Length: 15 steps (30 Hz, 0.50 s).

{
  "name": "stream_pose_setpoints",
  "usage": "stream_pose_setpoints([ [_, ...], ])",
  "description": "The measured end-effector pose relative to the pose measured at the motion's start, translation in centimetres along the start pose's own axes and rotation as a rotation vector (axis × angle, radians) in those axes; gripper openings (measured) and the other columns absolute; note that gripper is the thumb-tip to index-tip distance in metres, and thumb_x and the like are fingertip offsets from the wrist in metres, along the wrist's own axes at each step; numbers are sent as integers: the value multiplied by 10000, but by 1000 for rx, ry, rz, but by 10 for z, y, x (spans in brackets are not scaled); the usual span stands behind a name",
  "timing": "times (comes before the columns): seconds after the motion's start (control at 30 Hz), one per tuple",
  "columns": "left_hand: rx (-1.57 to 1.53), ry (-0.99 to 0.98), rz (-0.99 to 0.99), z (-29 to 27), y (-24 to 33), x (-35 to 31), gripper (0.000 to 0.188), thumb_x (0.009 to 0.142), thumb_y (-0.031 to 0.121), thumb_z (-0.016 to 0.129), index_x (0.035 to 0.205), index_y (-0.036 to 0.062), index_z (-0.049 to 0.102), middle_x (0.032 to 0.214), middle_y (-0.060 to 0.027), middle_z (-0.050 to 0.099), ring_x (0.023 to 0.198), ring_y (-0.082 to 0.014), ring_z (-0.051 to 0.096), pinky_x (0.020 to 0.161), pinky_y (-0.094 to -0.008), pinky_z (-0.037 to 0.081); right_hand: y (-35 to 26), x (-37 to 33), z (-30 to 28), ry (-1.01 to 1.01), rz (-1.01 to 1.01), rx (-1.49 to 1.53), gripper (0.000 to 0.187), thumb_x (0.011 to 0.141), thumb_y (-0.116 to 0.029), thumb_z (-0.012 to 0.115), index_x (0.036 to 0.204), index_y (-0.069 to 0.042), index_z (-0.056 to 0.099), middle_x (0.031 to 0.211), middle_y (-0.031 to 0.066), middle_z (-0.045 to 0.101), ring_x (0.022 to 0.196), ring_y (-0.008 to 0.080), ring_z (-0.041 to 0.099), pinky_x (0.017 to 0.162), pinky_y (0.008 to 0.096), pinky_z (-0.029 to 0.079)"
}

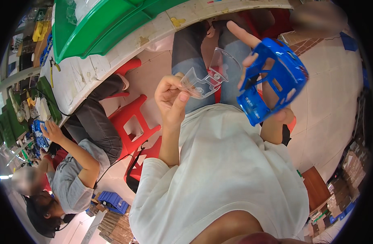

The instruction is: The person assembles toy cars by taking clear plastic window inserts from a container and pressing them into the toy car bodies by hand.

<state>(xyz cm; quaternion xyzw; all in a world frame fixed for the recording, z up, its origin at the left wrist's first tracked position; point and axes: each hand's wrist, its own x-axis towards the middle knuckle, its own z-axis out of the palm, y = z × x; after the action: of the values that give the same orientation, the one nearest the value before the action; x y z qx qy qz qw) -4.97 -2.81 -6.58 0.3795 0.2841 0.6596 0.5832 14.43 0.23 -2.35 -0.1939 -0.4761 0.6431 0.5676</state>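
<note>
My left hand [172,97] pinches a clear plastic window piece [197,83] by its left end, thumb and fingertips on its edge. The piece is see-through and bent, with a round boss near its middle, and is held over my lap. On the right, my right hand [269,93] grips a glossy blue toy car body shell [251,106] from behind and inside. The shell is tilted, with open window frames through which part of the hand shows. One finger sticks out past its upper left edge. The two parts are apart.
A green bin [113,34] with clear pieces stands on the worn white table [78,77] ahead. Yellow-handled pliers [52,71] lie at its left. At left, a co-worker in a grey shirt [78,173] handles a blue part. Red stools [131,122] stand between us.
</note>
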Motion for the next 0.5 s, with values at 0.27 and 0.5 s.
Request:
stream_pose_setpoints([
  [0.27,-1,-14,-18,-3,3,2,200,770,124,607,845,15,458,741,-77,509,655,-137,538,601,-243,476,10,-10,2,107,45,118,874,609,-448,720,1236,11,320,1135,198,453,1022,256,484,852,314,400],
  [0.5,70,43,-87,5,7,1,260,744,175,616,843,34,421,747,-68,535,674,-126,492,638,-232,384,15,-4,-23,-197,-73,70,886,623,-463,692,1260,0,286,1145,201,448,1024,269,463,846,308,381],
])
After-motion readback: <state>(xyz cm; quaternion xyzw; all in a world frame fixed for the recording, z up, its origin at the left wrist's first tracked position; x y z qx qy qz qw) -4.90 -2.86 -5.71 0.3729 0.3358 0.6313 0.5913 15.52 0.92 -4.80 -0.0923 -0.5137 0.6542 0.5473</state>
